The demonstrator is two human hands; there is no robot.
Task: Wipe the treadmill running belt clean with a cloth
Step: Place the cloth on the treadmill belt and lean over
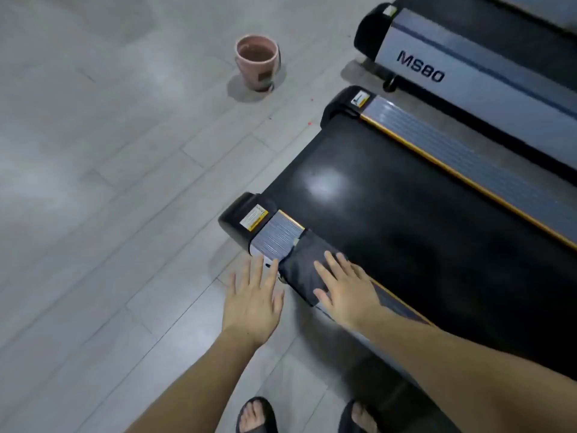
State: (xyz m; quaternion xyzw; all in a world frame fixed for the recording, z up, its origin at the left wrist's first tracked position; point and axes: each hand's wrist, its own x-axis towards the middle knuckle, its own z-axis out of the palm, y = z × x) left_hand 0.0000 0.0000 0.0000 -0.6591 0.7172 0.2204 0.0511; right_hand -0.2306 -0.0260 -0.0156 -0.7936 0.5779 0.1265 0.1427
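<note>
Setting: a black treadmill running belt [406,207] is being viewed from above, at the rear end of a treadmill standing on a pale grey plank floor [93,214].

Cloth: a dark grey, folded fabric cloth [307,264] is being laid across the near ribbed grey side rail [276,235], with its far edge reaching the edge of the belt.

Right hand: the right hand [346,289] is being pressed flat on the cloth, fingers spread wide and pointing away from the person, nothing gripped.

Left hand: the left hand [253,304] is being held open and empty, fingers splayed, over the floor just beside the rail; its fingertips are being brought close to the near edge of the cloth, though contact cannot be told.

Belt: a pale patch of reflected light is being shown on the belt surface beyond the cloth.

Rails: the far ribbed grey side rail with a yellow trim strip [468,164] is being seen on the other side of the belt.

Background: a pink plastic bucket [257,62] is being left on the floor, well apart from the treadmill; a second treadmill marked "MS80" [437,67] is being seen beyond.

Feet: two dark sandals [256,415] are being worn at the bottom edge.
</note>
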